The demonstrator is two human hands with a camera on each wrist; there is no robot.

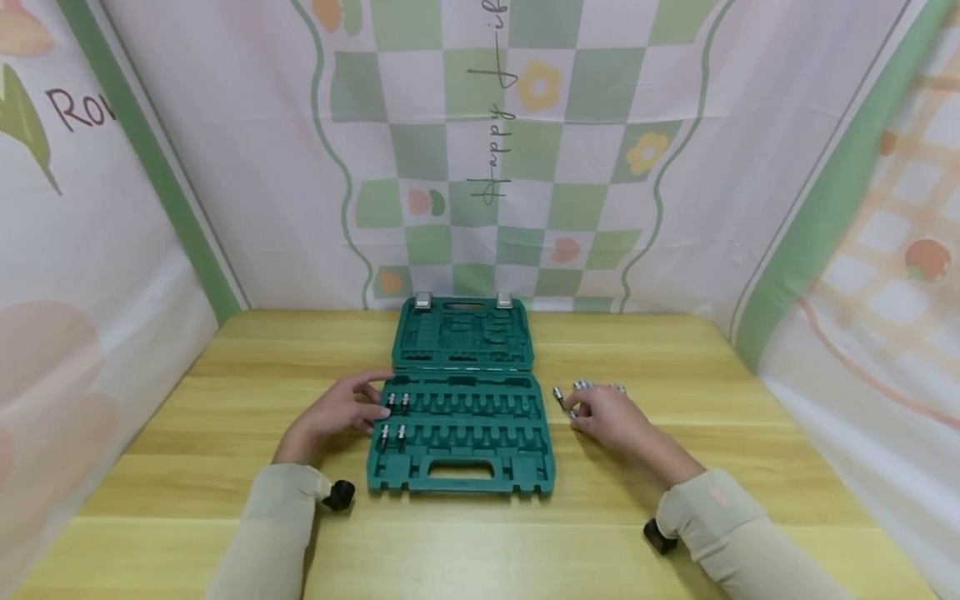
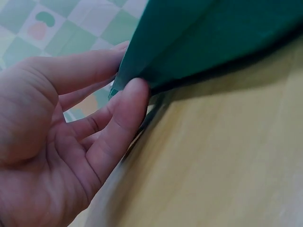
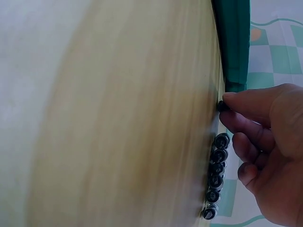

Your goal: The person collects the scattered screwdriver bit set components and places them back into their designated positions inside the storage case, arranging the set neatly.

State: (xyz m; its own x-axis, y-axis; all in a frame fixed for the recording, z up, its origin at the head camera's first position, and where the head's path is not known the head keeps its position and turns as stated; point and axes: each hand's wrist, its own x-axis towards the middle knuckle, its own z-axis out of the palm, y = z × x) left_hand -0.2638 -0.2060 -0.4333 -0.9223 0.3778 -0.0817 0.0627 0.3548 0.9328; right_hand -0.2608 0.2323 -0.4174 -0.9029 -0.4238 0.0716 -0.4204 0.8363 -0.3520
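A green plastic socket case (image 1: pixel 460 417) lies open on the table, its lid folded back. At its left edge is my left hand (image 1: pixel 341 412), fingers and thumb holding the side rim; the case wall (image 2: pixel 189 42) is close in the left wrist view. Two bit sockets (image 1: pixel 405 403) stand in the upper row's left end, and two more (image 1: pixel 401 437) in the lower row. Right of the case, my right hand (image 1: pixel 611 417) pinches the dark end of a bit socket (image 3: pixel 222 106) between thumb and forefinger. Several other bit sockets (image 3: pixel 216 169) line up beside those fingers.
The wooden table (image 1: pixel 465 550) carries everything. Patterned cloth (image 1: pixel 480 150) hangs behind it and at both sides. The lid (image 1: pixel 465 333), with two metal latches, stands tilted back near the cloth. Black wrist cameras (image 1: pixel 341 495) are worn at both sleeves.
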